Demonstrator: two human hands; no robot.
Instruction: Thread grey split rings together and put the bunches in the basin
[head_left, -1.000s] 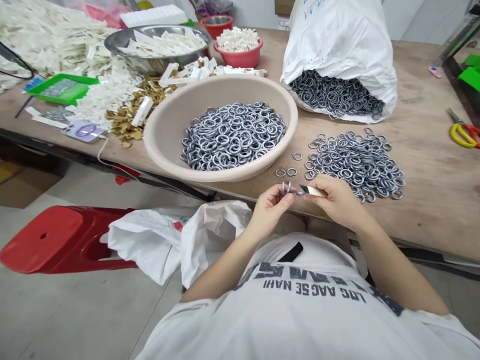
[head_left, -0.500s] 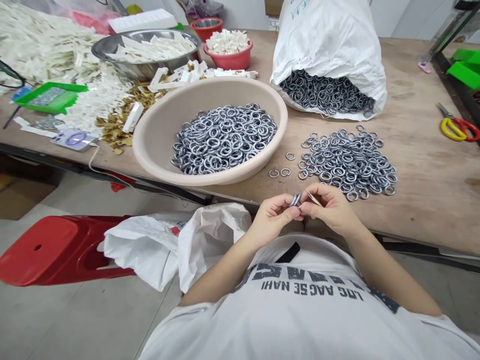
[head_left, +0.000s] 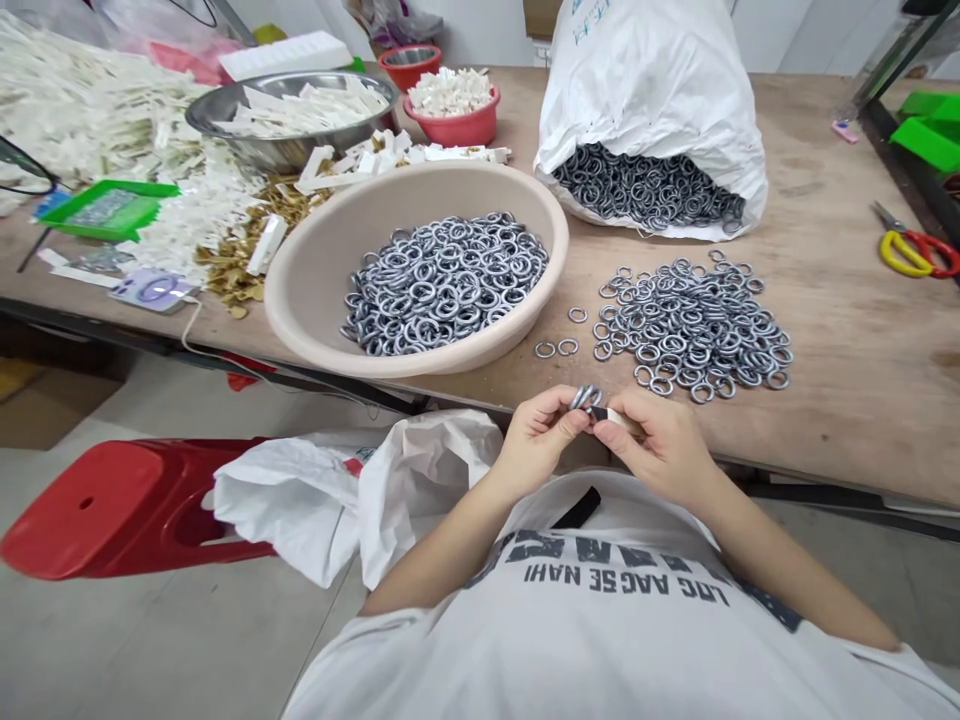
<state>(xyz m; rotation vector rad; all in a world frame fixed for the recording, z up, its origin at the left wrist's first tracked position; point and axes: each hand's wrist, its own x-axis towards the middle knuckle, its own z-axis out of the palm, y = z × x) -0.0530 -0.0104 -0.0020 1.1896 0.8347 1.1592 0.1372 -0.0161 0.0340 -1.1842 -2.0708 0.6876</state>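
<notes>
- Swung round since half a second ago, when it showed edge-on and angled up: the small pale tool [head_left: 628,424] in the right hand [head_left: 660,445] now shows its broad side and points its dark tip [head_left: 599,412] leftward at the rings in the left hand [head_left: 541,440].
- Left hand: thumb and fingers pinch a few grey metal rings [head_left: 577,398] (their exact number is hard to tell), held at the table's near edge, in front of the person's shirt.
- Right hand: closed around the pale tool, thumb on the near side; the tip is close against the held rings, though whether it touches them cannot be told.
- Just beyond the hands, three loose rings [head_left: 568,353] lie on the wooden table [head_left: 855,350].
- Right of these, a heap of similar rings [head_left: 697,325] is spread on the wood.
- Left of them stands a beige basin [head_left: 300,300], with a mound of rings [head_left: 450,285] inside.
- Behind the heap, a white sack [head_left: 652,90] lies with its mouth toward the person, dark rings [head_left: 649,190] showing in it.
- Scissors [head_left: 904,253] with red and yellow handles lie well to the right.
</notes>
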